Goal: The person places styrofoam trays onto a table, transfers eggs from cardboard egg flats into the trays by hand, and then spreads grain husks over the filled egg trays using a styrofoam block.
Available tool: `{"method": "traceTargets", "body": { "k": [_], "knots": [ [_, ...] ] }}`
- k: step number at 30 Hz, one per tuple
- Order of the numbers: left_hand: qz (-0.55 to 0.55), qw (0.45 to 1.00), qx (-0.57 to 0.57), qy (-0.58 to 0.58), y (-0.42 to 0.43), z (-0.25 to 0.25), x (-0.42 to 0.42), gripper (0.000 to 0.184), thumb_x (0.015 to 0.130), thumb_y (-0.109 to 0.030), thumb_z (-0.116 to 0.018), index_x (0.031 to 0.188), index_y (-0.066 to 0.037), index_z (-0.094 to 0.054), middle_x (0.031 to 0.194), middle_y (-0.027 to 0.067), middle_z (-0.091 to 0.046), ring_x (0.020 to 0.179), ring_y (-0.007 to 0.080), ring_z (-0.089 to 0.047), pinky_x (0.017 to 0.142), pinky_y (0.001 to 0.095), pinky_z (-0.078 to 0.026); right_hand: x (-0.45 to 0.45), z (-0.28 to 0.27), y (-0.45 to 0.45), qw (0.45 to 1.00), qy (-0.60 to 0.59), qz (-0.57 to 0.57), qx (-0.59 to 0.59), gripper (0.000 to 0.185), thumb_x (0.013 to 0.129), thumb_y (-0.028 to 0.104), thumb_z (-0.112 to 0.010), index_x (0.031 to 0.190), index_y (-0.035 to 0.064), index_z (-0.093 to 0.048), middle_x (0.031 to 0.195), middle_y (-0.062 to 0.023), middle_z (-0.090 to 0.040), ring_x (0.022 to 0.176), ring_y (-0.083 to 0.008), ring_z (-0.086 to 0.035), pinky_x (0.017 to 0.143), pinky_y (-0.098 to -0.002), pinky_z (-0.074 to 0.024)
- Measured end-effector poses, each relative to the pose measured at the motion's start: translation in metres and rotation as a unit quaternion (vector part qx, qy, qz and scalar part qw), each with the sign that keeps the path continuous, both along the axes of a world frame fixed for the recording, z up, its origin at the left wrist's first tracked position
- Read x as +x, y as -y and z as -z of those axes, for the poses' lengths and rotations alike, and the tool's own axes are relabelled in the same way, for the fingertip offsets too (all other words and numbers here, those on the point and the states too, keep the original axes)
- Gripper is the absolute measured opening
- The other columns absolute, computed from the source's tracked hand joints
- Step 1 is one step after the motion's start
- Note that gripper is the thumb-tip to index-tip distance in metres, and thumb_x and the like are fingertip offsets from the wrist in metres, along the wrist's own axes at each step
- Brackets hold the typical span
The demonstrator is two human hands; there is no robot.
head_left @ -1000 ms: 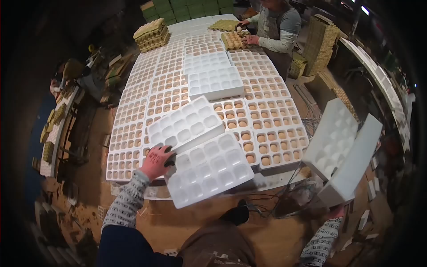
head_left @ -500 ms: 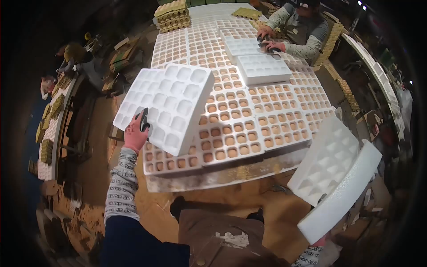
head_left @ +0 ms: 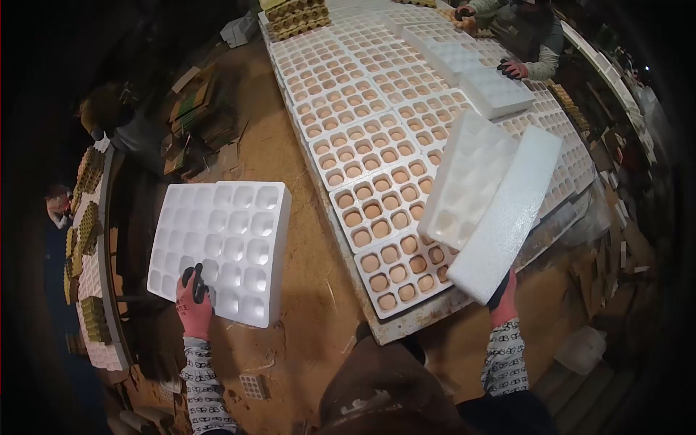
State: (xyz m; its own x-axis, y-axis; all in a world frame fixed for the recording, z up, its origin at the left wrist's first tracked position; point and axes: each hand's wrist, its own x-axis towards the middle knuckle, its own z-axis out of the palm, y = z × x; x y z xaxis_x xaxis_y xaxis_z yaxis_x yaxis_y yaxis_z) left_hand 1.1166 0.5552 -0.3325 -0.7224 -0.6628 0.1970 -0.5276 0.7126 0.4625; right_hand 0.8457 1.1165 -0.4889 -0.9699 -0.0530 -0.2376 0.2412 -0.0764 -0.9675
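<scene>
Many eggs in white trays, left hand clamped on dimpled foam trays, right hand closed around foam pieces

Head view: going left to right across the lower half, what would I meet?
Carton stack → left hand → small white grid → nearest egg tray → right hand.

yellow egg trays stacked at the far end, a co-worker at far right, flat sheets piled at left
</scene>
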Motion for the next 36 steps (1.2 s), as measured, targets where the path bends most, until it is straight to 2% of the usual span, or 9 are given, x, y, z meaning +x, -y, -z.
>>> {"method": "traceTargets", "body": {
  "k": [2,6,7,9,17,24,33,34,36],
  "knots": [
    [0.037,0.998,-0.041,0.009,0.029,0.002,-0.040,0.052,0.070,0.007,-0.058,0.121,-0.006,-0.057,0.120,0.0166,-0.053,0.112,0.0330,-0.052,0.093,0.0372,-0.045,0.018,-0.009,0.027,0.928,-0.151,-0.051,0.338,0.036,0.097,0.024,-0.038,0.120,-0.0001,-0.051,0.111,-0.0108,-0.061,0.098,-0.0219,-0.061,0.084,-0.0345,-0.0500],
    [0.133,0.989,-0.060,-0.019,0.071,0.003,-0.149,0.053,0.070,0.004,-0.062,0.121,-0.008,-0.057,0.118,0.0156,-0.054,0.110,0.0331,-0.053,0.093,0.0373,-0.044,0.033,0.014,0.075,0.980,0.053,0.120,-0.149,0.031,0.089,0.018,-0.050,0.113,-0.0009,-0.054,0.106,-0.0143,-0.061,0.093,-0.0261,-0.061,0.081,-0.0358,-0.0487],
    [0.160,0.985,-0.068,-0.019,0.085,0.002,-0.179,0.052,0.070,0.002,-0.064,0.121,-0.008,-0.057,0.119,0.0155,-0.054,0.110,0.0332,-0.053,0.093,0.0376,-0.044,0.036,0.024,0.083,0.994,-0.041,0.087,0.054,0.032,0.088,0.018,-0.051,0.113,-0.0012,-0.054,0.105,-0.0162,-0.060,0.093,-0.0286,-0.060,0.081,-0.0373,-0.0480],
    [0.198,0.974,-0.092,-0.056,0.112,0.005,-0.242,0.051,0.070,0.000,-0.065,0.120,-0.010,-0.058,0.118,0.0152,-0.055,0.110,0.0328,-0.053,0.094,0.0382,-0.044,0.032,0.034,0.112,0.871,-0.206,0.022,0.446,0.034,0.084,0.018,-0.054,0.111,-0.0018,-0.055,0.105,-0.0200,-0.059,0.093,-0.0338,-0.058,0.081,-0.0404,-0.0468],
    [0.365,0.924,-0.084,-0.078,0.170,0.023,-0.476,0.048,0.072,-0.006,-0.067,0.119,-0.014,-0.060,0.119,0.0135,-0.056,0.108,0.0311,-0.055,0.093,0.0371,-0.044,-0.011,-0.018,0.309,0.886,-0.075,0.135,0.437,0.034,0.090,0.009,-0.041,0.122,-0.0010,-0.049,0.123,-0.0240,-0.046,0.114,-0.0373,-0.045,0.099,-0.0391,-0.0363],
    [0.401,0.913,-0.068,-0.025,0.207,0.040,-0.642,0.043,0.074,-0.013,-0.065,0.116,-0.016,-0.061,0.118,0.0118,-0.055,0.107,0.0301,-0.055,0.092,0.0385,-0.045,-0.158,-0.044,0.405,0.944,0.059,0.314,0.088,0.046,0.092,0.036,-0.049,0.110,-0.0057,-0.055,0.103,-0.0202,-0.058,0.094,-0.0311,-0.055,0.086,-0.0351,-0.0414],
    [0.507,0.861,-0.013,-0.031,0.204,0.097,-0.880,0.047,0.076,-0.012,-0.060,0.122,-0.016,-0.056,0.124,0.0116,-0.050,0.108,0.0313,-0.053,0.092,0.0413,-0.045,-0.329,-0.041,0.478,0.910,0.000,0.332,0.250,0.062,0.092,0.048,-0.044,0.115,-0.0093,-0.052,0.110,-0.0287,-0.058,0.106,-0.0388,-0.054,0.089,-0.0372,-0.0415],
    [0.517,0.855,-0.010,-0.033,0.200,0.103,-0.888,0.047,0.076,-0.012,-0.061,0.123,-0.016,-0.055,0.124,0.0117,-0.050,0.109,0.0311,-0.053,0.092,0.0414,-0.044,-0.334,-0.017,0.464,0.927,0.037,0.341,0.153,0.065,0.092,0.049,-0.043,0.117,-0.0101,-0.051,0.112,-0.0303,-0.057,0.107,-0.0410,-0.053,0.092,-0.0374,-0.0402],
    [0.536,0.844,-0.011,-0.035,0.199,0.105,-0.899,0.049,0.076,-0.011,-0.061,0.124,-0.016,-0.054,0.125,0.0121,-0.050,0.111,0.0308,-0.052,0.093,0.0414,-0.044,-0.297,-0.069,0.469,0.850,0.046,0.279,0.445,0.053,0.093,0.037,-0.046,0.120,-0.0083,-0.050,0.113,-0.0279,-0.057,0.106,-0.0385,-0.054,0.093,-0.0373,-0.0398]
  ]
}}
